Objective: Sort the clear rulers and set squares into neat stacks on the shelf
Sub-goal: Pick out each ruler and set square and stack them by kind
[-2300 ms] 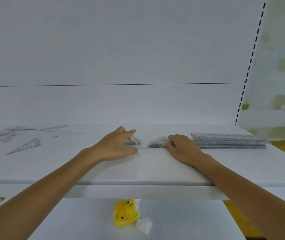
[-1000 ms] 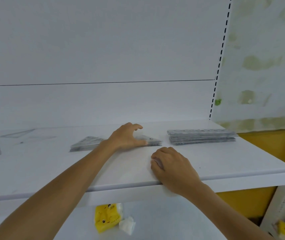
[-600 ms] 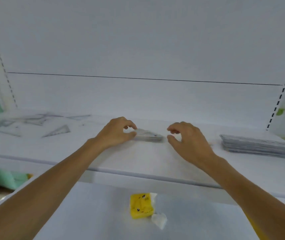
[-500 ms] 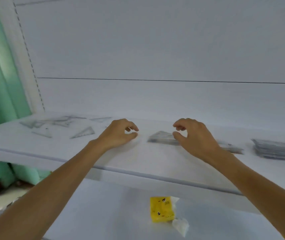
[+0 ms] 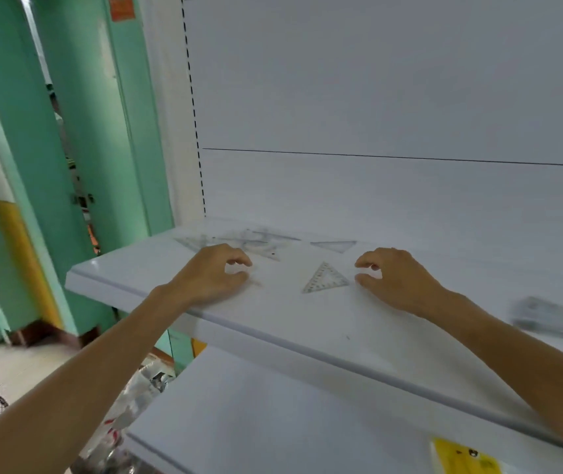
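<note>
Head view: a single clear set square (image 5: pixel 325 279) lies flat on the white shelf (image 5: pixel 273 323), between the two hands and touching neither. Its apex points away, toward the back panel, and its longest edge faces the shelf front, running left to right and rising slightly to the right.

The left hand (image 5: pixel 210 278) rests on the shelf to the left of it, fingers loosely curled, thumb and forefinger a small gap apart, holding nothing. The right hand (image 5: pixel 399 280) is just to the right of it, posed the same way and holding nothing.

Behind the left hand, a loose scatter of set squares (image 5: pixel 256 241) lies overlapping at the back left of the shelf. A lone small set square (image 5: pixel 335 245) lies further right along the back, its tip toward the front. At the right edge a blurred stack (image 5: pixel 553 318) lies lengthwise along the shelf. A yellow packet (image 5: pixel 464 456) sits on the lower shelf.
</note>
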A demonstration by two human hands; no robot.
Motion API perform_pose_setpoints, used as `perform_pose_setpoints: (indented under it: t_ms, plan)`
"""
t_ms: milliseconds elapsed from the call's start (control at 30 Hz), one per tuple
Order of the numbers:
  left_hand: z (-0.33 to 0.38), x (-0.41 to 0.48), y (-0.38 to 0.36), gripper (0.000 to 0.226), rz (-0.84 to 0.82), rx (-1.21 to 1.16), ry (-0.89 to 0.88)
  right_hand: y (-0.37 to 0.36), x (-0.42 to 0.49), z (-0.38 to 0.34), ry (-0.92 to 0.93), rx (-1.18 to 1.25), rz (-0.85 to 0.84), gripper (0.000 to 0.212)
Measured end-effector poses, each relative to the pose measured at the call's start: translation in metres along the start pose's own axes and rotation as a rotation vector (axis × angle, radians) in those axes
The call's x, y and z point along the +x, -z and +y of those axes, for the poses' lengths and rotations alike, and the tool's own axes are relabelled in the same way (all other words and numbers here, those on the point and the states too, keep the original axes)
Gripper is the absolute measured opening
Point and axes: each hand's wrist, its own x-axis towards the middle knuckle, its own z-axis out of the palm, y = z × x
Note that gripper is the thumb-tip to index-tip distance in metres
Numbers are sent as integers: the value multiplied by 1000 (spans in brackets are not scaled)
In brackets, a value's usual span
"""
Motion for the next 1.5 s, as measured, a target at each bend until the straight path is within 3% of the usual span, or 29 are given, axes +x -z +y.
perform_pose_setpoints:
  t_ms: [133,367,500,600,700,767,900,1000,1100,1267,1367,1467,1500]
  plan:
    - [-23,9,6,34,-118,111,-5,-22,23,-21,-59,-68,-87,35]
    - [-25,7,8,40,-150,146,-136,-42,37,-45,-197,-251,-17,48]
    - [-16,4,3,48,-159,28,-116,-32,37,-45,-213,-85,-120,38]
    - [-12,8,2,32,-261,-168,-180,-21,30,-41,-169,8,-202,40]
    - [-6,10,2,42,-358,-265,-285,-18,17,-37,-103,101,-192,43]
    - [-1,9,-2,49,-345,-226,-335,-19,8,-34,-76,18,-177,45]
    - [3,-3,-10,39,-282,-68,-425,-17,-18,-34,-32,-54,-156,30]
    - [9,-20,-6,64,-345,-139,-398,-15,-38,-43,24,-51,-105,29]
    - [18,-42,-6,95,-386,-19,-443,-15,-53,-59,49,-69,-79,30]
    - [21,-65,-13,84,-228,128,-572,-15,-81,-82,53,-226,-86,87]
    - [25,-82,-13,65,-69,183,-639,-15,-97,-87,105,-301,-25,74]
    - [28,-88,-12,32,115,205,-817,-12,-109,-92,182,-382,-18,55]
    - [30,-86,-10,33,146,193,-858,-10,-112,-95,188,-403,-33,47]
